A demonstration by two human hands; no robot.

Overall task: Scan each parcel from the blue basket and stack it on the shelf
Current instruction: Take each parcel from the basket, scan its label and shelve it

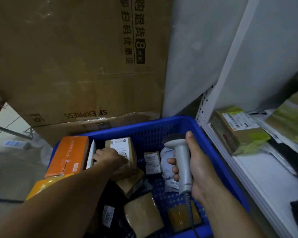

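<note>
Fingers [97, 158] of my left hand [110, 158] curl over the labelled box [122, 148] at mid-frame in the basket [144, 125], taking hold to lift it. My right hand [196, 169] grips the scanner [182, 157], head tipped down toward the parcels, ready for that label. At the right, the shelf [265, 182] already holds a taped parcel [237, 129].

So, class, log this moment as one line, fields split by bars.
step: pick | left hand: on box in basket | right hand: grips scanner | shelf: parcels on it
</note>
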